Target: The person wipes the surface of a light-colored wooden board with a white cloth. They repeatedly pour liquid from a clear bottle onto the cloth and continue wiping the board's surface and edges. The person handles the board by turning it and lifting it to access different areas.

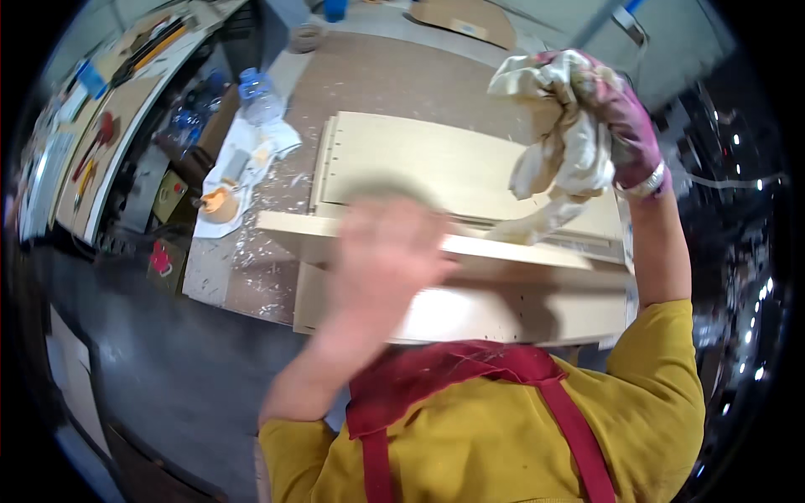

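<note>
- Workshop bench (251,277), dusty; pale panels (436,168) stacked mid-bench.
- Right hand (625,126) clutches rag (562,126) above panels' right end; keep it bunched.
- Left hand (381,251) blurred, fingers spread, over front panel; steady it.

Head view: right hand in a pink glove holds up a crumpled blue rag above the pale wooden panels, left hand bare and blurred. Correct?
One thing is wrong: the rag is off-white, stained cream, not blue. The head view shows the right hand in a pink glove holding it up crumpled above the pale wooden panels, and the left hand bare and blurred, as you said.
</note>
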A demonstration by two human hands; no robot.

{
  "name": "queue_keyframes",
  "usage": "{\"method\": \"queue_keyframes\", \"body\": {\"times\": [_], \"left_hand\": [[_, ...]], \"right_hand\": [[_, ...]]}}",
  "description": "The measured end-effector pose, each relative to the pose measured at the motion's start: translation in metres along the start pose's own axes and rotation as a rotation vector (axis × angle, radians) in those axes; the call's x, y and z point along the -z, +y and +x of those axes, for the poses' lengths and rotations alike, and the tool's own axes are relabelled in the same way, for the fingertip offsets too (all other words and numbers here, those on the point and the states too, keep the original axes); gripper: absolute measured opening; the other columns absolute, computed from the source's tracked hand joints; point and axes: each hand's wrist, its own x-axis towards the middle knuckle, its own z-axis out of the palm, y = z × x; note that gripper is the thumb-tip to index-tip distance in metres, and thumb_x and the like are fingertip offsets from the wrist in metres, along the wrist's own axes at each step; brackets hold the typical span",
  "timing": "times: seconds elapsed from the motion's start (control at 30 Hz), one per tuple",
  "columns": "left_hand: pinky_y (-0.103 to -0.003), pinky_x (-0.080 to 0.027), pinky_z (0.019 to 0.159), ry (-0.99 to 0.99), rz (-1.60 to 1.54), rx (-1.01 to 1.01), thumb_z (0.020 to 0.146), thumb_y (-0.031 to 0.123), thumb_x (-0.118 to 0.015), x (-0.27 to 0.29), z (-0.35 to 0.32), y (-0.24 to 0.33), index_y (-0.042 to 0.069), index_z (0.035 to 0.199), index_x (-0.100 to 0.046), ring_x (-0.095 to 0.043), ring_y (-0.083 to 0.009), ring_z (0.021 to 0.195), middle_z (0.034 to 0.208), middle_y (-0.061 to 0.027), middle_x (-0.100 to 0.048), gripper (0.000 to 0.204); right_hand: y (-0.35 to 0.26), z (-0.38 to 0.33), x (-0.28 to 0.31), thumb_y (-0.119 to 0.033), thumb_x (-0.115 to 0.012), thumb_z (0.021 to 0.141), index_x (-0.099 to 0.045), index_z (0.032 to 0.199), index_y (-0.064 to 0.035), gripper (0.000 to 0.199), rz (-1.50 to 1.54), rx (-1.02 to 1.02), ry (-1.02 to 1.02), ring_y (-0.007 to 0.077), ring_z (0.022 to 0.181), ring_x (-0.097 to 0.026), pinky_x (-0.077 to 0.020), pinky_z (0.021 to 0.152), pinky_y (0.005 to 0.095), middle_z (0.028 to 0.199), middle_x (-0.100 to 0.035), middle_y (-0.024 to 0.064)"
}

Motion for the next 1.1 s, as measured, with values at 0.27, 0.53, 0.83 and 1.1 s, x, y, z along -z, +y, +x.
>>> {"method": "queue_keyframes", "body": {"times": [0.27, 0.53, 0.83, 1.1], "left_hand": [[-0.043, -0.034, 0.072, 0.056, 0.027, -0.058, 0.064, 0.010, -0.065, 0.005, 0.010, -0.023, 0.003, 0.079, -0.053, -0.049, -0.0335, 0.078, 0.078, -0.0131, -0.048, 0.020], [-0.040, -0.035, 0.078, -0.003, 0.164, -0.005, 0.062, 0.037, -0.075, 0.007, 0.002, -0.030, 0.003, 0.085, -0.053, -0.048, -0.0320, 0.082, 0.081, -0.0119, -0.049, 0.047], [-0.038, -0.035, 0.081, 0.009, 0.196, -0.044, 0.068, 0.031, -0.074, 0.015, -0.010, -0.046, 0.001, 0.092, -0.055, -0.050, -0.0327, 0.084, 0.083, -0.0130, -0.053, 0.043], [-0.040, -0.036, 0.053, 0.137, 0.346, -0.297, 0.067, 0.051, -0.073, 0.013, 0.006, -0.027, 0.003, 0.073, -0.062, -0.050, -0.0312, 0.057, 0.061, -0.0116, -0.050, 0.049]], "right_hand": [[0.039, -0.069, -0.091, -0.022, -0.056, 0.083, -0.057, 0.111, -0.0091, 0.032, -0.939, 0.244, -0.312, 0.0278, 0.095, -0.057, -0.0472, 0.081, 0.0387, 0.108, -0.055, 0.0134], [0.069, -0.232, 0.054, -0.019, -0.063, 0.079, -0.054, 0.118, -0.0253, 0.041, -1.661, 0.356, 0.242, 0.0202, 0.100, -0.060, -0.0508, 0.080, 0.0326, 0.107, -0.062, 0.0022], [0.111, -0.221, 0.019, -0.045, -0.053, 0.079, -0.046, 0.131, -0.0250, 0.057, -1.348, 0.316, 0.300, 0.0298, 0.119, -0.047, -0.0347, 0.099, 0.0527, 0.130, -0.049, 0.0089], [0.110, -0.207, 0.018, -0.031, -0.054, 0.079, -0.056, 0.106, -0.0151, 0.032, -0.986, 0.519, 0.624, 0.0240, 0.086, -0.057, -0.0441, 0.081, 0.0408, 0.098, -0.057, 0.0061]]}}
